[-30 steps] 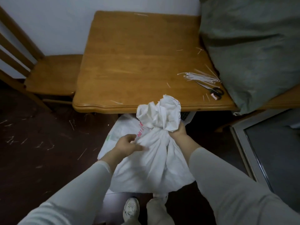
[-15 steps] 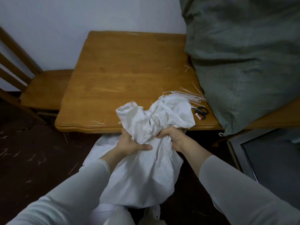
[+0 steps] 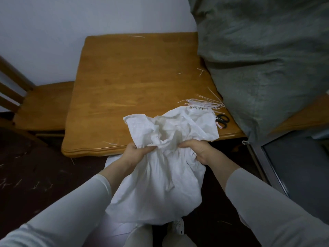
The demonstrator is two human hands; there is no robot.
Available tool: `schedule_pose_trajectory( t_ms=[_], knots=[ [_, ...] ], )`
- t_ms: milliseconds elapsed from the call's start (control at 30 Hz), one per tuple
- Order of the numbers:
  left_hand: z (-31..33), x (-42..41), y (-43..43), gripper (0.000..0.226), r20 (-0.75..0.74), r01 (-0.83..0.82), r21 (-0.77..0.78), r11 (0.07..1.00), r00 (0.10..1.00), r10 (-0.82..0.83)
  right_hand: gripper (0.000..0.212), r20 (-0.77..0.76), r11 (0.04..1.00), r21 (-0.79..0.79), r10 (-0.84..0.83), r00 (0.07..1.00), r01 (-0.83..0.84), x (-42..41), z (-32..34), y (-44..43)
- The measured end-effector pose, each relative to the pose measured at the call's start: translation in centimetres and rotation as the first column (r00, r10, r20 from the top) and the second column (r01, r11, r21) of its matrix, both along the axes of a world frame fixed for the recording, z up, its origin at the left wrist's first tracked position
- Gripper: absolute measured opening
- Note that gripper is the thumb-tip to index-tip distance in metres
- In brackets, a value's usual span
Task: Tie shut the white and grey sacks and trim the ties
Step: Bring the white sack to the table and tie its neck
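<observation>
A full white sack (image 3: 160, 186) hangs in front of me at the table's front edge. My left hand (image 3: 137, 154) grips the gathered neck from the left, and my right hand (image 3: 197, 150) grips it from the right. The sack's loose mouth (image 3: 170, 127) fans open above both hands and lies over the table edge. A large grey sack (image 3: 263, 56) rests on the table's right side. A bundle of white ties (image 3: 204, 105) lies beside it, with black-handled scissors (image 3: 222, 120) just in front.
The wooden table (image 3: 135, 82) stands against a white wall. A wooden chair (image 3: 41, 106) is at its left. Cut tie ends litter the dark floor (image 3: 32, 175). Another white sack (image 3: 110, 161) lies under the table edge. A metal-framed panel (image 3: 293, 168) stands at the right.
The white sack has come up and closer to the table edge. Both hands have shifted up to its neck, and the mouth has spread wider. The view has tilted upward.
</observation>
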State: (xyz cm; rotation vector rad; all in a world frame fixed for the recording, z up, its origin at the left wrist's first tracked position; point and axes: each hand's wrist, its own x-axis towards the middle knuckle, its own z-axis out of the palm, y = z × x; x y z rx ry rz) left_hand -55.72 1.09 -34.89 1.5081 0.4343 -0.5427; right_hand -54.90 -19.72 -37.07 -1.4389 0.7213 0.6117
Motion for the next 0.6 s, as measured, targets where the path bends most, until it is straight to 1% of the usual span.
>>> schedule_pose_trajectory(
  t_ms=[33, 100, 167, 233, 267, 300, 333, 367, 433, 467, 533, 567, 600],
  knots=[
    [-0.1, 0.1, 0.4, 0.017, -0.026, -0.039, -0.032, 0.999, 0.999, 0.038, 0.092, -0.007, 0.999, -0.015, -0.043, 0.999, 0.043, -0.2, -0.1, 0.3],
    [-0.3, 0.3, 0.9, 0.024, -0.074, -0.091, -0.094, 0.991, 0.994, 0.084, 0.085, -0.002, 0.996, -0.061, -0.062, 0.998, 0.062, -0.7, 0.0, 1.3],
    [-0.7, 0.5, 1.1, 0.028, -0.095, -0.091, -0.138, 0.986, 0.992, 0.079, 0.075, -0.025, 0.991, -0.124, 0.055, 0.998, -0.058, -1.3, -0.1, 2.4],
    [-0.9, 0.8, 1.0, 0.033, -0.104, -0.076, -0.161, 0.984, 0.993, 0.059, 0.078, -0.075, 0.971, -0.12, 0.197, 0.977, -0.205, -1.9, -0.1, 3.4],
    [-1.0, 0.8, 0.9, 0.034, -0.105, -0.06, -0.164, 0.985, 0.994, 0.043, 0.081, -0.083, 0.964, -0.097, 0.239, 0.968, -0.246, -2.1, -0.2, 4.0],
    [-1.0, 0.9, 0.8, 0.033, -0.102, -0.041, -0.166, 0.985, 0.994, 0.024, 0.082, -0.074, 0.967, -0.103, 0.225, 0.972, -0.232, -2.1, -0.6, 4.4],
    [-1.0, 1.0, 0.6, 0.032, -0.099, -0.02, -0.165, 0.986, 0.995, 0.003, 0.078, -0.03, 0.982, -0.117, 0.145, 0.989, -0.147, -2.0, -0.9, 4.9],
    [-1.2, 1.0, 0.5, 0.033, -0.092, 0.003, -0.164, 0.987, 0.996, -0.018, 0.07, 0.04, 0.993, -0.112, 0.028, 0.999, -0.023, -1.8, -0.8, 5.4],
    [-1.5, 1.2, 0.4, 0.039, -0.066, 0.078, -0.157, 0.985, 0.994, -0.089, 0.058, 0.171, 0.982, -0.056, -0.17, 0.971, 0.181, -1.2, -0.7, 6.0],
    [-1.6, 1.2, 0.4, 0.042, -0.061, 0.131, -0.159, 0.979, 0.988, -0.142, 0.056, 0.182, 0.975, -0.043, -0.208, 0.961, 0.219, -1.0, -0.5, 6.3],
    [-1.8, 1.1, 0.2, 0.041, -0.093, 0.229, -0.187, 0.955, 0.964, -0.249, 0.055, 0.115, 0.968, -0.047, -0.239, 0.964, 0.245, -0.6, -0.1, 6.8],
    [-1.8, 1.1, 0.0, 0.042, -0.119, 0.265, -0.212, 0.941, 0.948, -0.294, 0.052, 0.053, 0.966, -0.048, -0.25, 0.967, 0.253, -0.5, 0.2, 7.1],
    [-1.9, 1.1, -0.1, 0.048, -0.142, 0.297, -0.241, 0.924, 0.931, -0.336, 0.049, 0.001, 0.964, -0.033, -0.262, 0.965, 0.262, -0.4, 0.4, 7.2]
  ],
)
